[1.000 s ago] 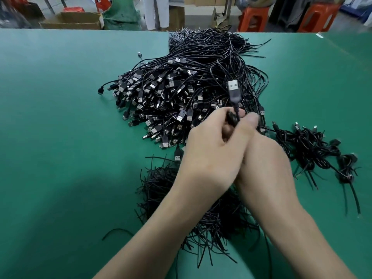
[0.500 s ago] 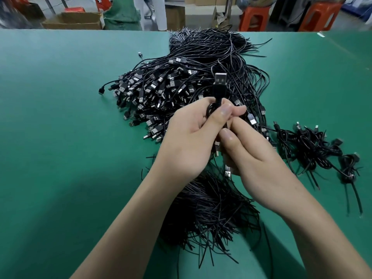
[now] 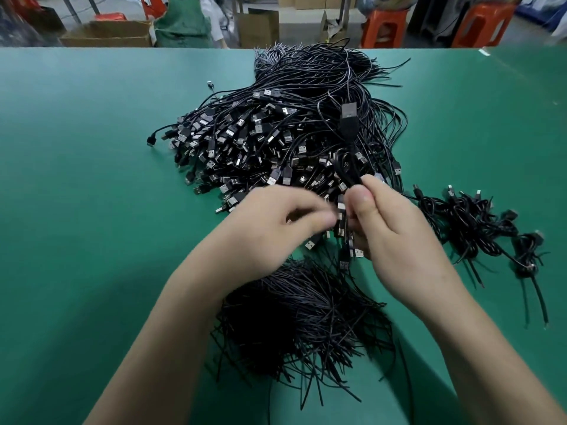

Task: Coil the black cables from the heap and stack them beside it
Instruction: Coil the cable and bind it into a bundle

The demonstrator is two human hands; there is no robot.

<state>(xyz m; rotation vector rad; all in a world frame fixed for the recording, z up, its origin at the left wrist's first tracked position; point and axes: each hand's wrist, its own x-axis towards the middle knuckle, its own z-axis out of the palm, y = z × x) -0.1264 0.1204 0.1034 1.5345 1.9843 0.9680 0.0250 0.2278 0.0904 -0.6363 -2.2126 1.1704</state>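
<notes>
- Cable first: where is the one being worked on?
- The coiled cable (image 3: 346, 171) is up off the table (image 3: 76, 179), over the near side of the heap (image 3: 276, 142). The right hand (image 3: 395, 237) pinches it between thumb and forefinger, and its plug (image 3: 349, 115) sticks straight up out of the loops
- Why pinch it just there?
- My guess is that the grip sits where the loops gather, so they cannot spring open. 1 hand is enough for that, and the plug end stays out of the way
- And the left hand?
- The left hand (image 3: 276, 228) is just beside the right, low over the heap's near side, with its fingers curled. It is blurred, so I cannot tell whether it grips anything
- Where should the coil go?
- Probably onto the stack (image 3: 475, 228) of finished coils, which lies toward the right edge of the surface, just beside the heap. Placed there, the finished coils stay apart from the uncoiled mass, which runs from the middle to the far edge
- What is the dark bundle under the wrists?
- Loose black strands (image 3: 306, 317) at the near edge. They may be ties or bare cable ends, I cannot say which
</notes>
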